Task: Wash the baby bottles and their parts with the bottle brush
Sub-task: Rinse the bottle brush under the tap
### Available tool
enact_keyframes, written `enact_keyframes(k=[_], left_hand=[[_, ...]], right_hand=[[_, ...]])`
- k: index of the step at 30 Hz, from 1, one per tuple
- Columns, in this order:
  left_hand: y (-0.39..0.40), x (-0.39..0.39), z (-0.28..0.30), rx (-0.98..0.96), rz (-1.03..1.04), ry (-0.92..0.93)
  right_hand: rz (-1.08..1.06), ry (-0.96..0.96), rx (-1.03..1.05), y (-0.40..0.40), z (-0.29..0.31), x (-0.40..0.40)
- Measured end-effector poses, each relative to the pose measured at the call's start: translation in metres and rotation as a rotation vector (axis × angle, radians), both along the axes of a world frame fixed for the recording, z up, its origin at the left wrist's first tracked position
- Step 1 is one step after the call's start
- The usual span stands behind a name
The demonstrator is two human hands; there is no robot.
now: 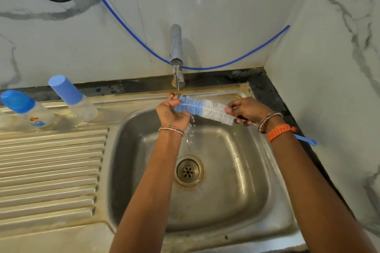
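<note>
A blue and white bottle brush (203,109) lies across the top of the steel sink basin (242,187), under water running from the chrome tap (176,47). My left hand (171,112) grips the blue bristle tip, right in the stream. My right hand (247,110) holds the brush at the handle end of the bristles; the blue handle loop (308,140) sticks out past my wrist. Two baby bottles with blue caps, one (26,109) at the far left and one (73,98) beside it, stand on the drainboard.
The ribbed drainboard (51,166) fills the left side. The drain (188,171) sits in the middle of the basin. Marble walls close in behind and on the right, with a blue hose (226,66) hanging along them.
</note>
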State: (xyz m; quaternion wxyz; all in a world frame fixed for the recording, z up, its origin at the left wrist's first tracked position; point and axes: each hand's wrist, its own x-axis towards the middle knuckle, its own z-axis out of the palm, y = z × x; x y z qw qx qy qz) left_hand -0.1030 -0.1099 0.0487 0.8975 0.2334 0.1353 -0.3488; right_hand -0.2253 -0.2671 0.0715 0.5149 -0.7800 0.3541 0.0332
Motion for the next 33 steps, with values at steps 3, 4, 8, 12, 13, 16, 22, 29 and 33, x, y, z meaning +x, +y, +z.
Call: enact_keyframes(k=[3, 4, 8, 12, 13, 16, 22, 29, 33], left_hand=[[0.01, 0.004, -0.003, -0.032, 0.032, -0.074], [0.012, 0.005, -0.006, -0.041, 0.051, -0.096], [0.014, 0.009, -0.018, -0.016, 0.127, -0.147], [0.018, 0.011, -0.027, -0.052, 0.043, -0.225], [0.02, 0.011, -0.027, -0.068, 0.022, -0.242], [0.029, 0.016, -0.027, -0.119, -0.022, -0.286], [0.042, 0.018, -0.023, -0.055, 0.062, -0.336], [0.038, 0.019, -0.014, 0.193, 0.206, -0.36], [0.032, 0.018, -0.002, 0.29, 0.34, -0.253]], right_hand=[[0.037, -0.088, -0.071, 0.025, 0.005, 0.024], [0.063, -0.12, -0.103, 0.034, 0.005, 0.033], [0.089, -0.163, -0.191, 0.054, 0.0, 0.064], [0.097, -0.23, -0.214, 0.064, -0.003, 0.077], [0.096, -0.242, -0.219, 0.066, -0.004, 0.078], [0.108, -0.261, -0.202, 0.069, -0.004, 0.083], [0.14, -0.275, -0.052, 0.086, 0.004, 0.096], [0.196, -0.231, 0.141, 0.082, 0.017, 0.097], [0.134, -0.262, 0.165, 0.084, 0.019, 0.095]])
